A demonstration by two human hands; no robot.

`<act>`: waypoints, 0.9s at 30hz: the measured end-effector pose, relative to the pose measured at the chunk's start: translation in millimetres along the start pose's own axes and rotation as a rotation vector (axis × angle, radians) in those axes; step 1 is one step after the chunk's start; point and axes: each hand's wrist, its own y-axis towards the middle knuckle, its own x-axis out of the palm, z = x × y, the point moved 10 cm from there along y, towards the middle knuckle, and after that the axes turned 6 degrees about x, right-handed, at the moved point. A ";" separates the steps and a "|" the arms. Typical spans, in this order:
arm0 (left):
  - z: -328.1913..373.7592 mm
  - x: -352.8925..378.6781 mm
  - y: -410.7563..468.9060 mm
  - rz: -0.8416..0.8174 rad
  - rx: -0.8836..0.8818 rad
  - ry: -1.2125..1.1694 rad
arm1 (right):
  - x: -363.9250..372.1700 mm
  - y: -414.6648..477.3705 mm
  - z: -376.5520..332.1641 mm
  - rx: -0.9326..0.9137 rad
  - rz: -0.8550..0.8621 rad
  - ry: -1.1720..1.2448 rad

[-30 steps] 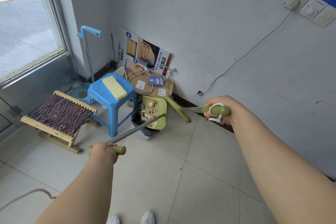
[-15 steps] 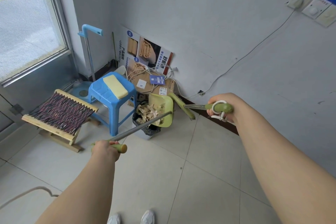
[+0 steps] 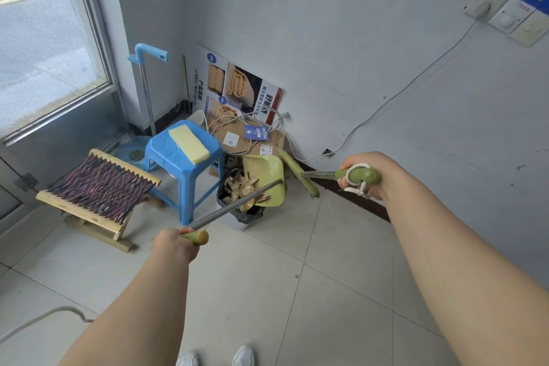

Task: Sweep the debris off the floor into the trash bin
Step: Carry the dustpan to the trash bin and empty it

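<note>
My left hand [image 3: 175, 242] grips the green end of a grey pole that runs up to a light green dustpan [image 3: 267, 171]. The dustpan is tipped over a small trash bin [image 3: 251, 214] lined with a black bag. Tan debris scraps [image 3: 239, 187] lie at the pan's lip and in the bin's mouth. My right hand [image 3: 367, 174] is closed on the green broom handle with a white loop. Its short pole leads left to the green broom head [image 3: 297, 174], held off the floor beside the dustpan, near the wall.
A blue plastic stool [image 3: 181, 154] with a yellow sponge block on it stands just left of the bin. A wooden folding stool [image 3: 98, 187] sits further left. Cardboard, cables and a poster [image 3: 237, 89] lean in the corner. A blue mop [image 3: 145, 80] stands by the window. Pale floor tiles lie in front.
The dustpan has shifted slightly right and tipped further, and the tan debris has slid from the pan down into the bin. My right hand with the broom has drifted a little right.
</note>
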 end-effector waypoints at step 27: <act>-3.0 -18.3 -30.0 -0.018 -0.055 -0.273 | 3.7 -12.8 -9.5 -0.043 0.012 -0.081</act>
